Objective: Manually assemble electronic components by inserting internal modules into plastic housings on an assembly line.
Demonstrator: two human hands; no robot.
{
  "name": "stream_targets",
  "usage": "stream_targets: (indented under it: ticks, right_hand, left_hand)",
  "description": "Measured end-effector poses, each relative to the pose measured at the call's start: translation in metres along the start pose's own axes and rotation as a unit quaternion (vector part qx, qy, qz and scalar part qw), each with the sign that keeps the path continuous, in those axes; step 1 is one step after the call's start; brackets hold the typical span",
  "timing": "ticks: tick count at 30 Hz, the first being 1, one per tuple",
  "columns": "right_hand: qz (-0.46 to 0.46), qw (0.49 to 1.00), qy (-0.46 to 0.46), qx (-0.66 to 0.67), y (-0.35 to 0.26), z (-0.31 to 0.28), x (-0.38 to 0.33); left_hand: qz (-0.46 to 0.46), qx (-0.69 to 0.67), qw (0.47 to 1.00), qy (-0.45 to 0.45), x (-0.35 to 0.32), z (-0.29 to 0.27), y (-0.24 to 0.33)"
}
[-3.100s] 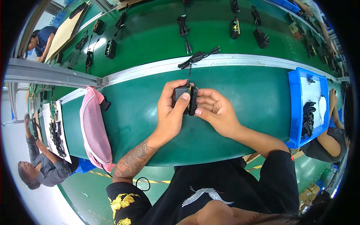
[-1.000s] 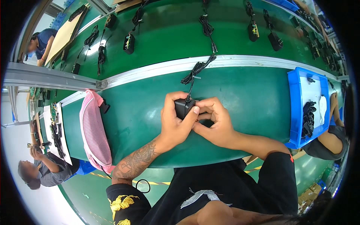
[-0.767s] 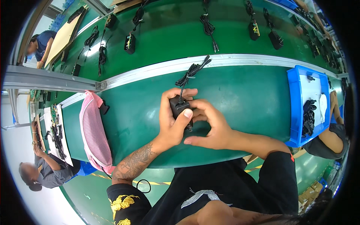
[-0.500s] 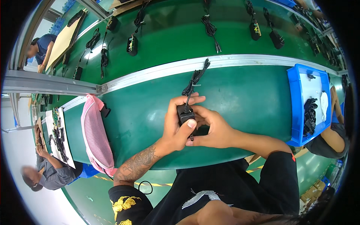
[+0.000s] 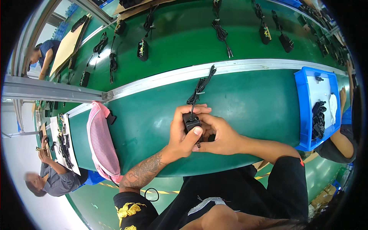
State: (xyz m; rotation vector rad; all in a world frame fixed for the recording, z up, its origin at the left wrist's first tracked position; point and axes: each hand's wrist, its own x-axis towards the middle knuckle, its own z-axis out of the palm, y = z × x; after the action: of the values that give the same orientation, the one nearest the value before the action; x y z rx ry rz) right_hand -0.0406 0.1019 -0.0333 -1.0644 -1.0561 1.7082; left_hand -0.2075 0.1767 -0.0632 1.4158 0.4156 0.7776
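Note:
A black power adapter [image 5: 191, 123] is held above the green work surface, roughly in front of my chest. My left hand [image 5: 179, 132] wraps round its left side, thumb pressed on the near face and fingers behind the far end. From the right, my right hand [image 5: 222, 138] closes on the adapter's near end, thumb and fingers at a small dark part there whose shape is mostly hidden. The adapter's black cable [image 5: 199, 92], bundled with a tie, runs from its far end toward the metal rail.
A pink mesh bag [image 5: 102, 140] lies on the left. At right stands a blue bin [image 5: 304, 111] with black parts inside. Beyond the metal rail [image 5: 161, 81], a green belt [image 5: 184, 42] carries several adapters with cables. Other people sit at left and right.
The whole view has shifted a little, so most things appear slightly lower and farther right. Both hands keep nearly the same hold on the power adapter.

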Motion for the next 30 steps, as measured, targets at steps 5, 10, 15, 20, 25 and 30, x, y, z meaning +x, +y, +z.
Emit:
stream_targets:
  ticks: [5,10,15,20,25,30]
  right_hand:
    - [-0.174,0.976,0.086,-0.1,0.001,-0.008,0.0]
    - [-0.267,0.937,0.139,-0.176,0.005,-0.028,0.002]
    - [-0.187,0.973,0.125,-0.055,-0.001,-0.016,0.005]
    - [-0.156,0.979,0.129,0.012,0.002,-0.025,0.009]
    - [-0.152,0.982,0.101,0.044,0.009,-0.031,0.007]
    - [-0.154,0.981,0.112,-0.034,0.004,-0.03,0.005]
  left_hand:
    - [0.073,0.089,0.992,0.057,0.009,0.0,0.003]
    - [-0.018,0.087,0.994,0.067,0.002,-0.003,0.01]
    - [0.015,0.213,0.977,-0.017,0.007,0.002,0.024]
    - [-0.056,0.169,0.983,-0.046,0.012,0.003,0.032]
    - [-0.062,0.137,0.985,-0.084,0.014,-0.004,0.026]
    - [-0.09,0.101,0.987,-0.084,0.017,-0.006,0.027]
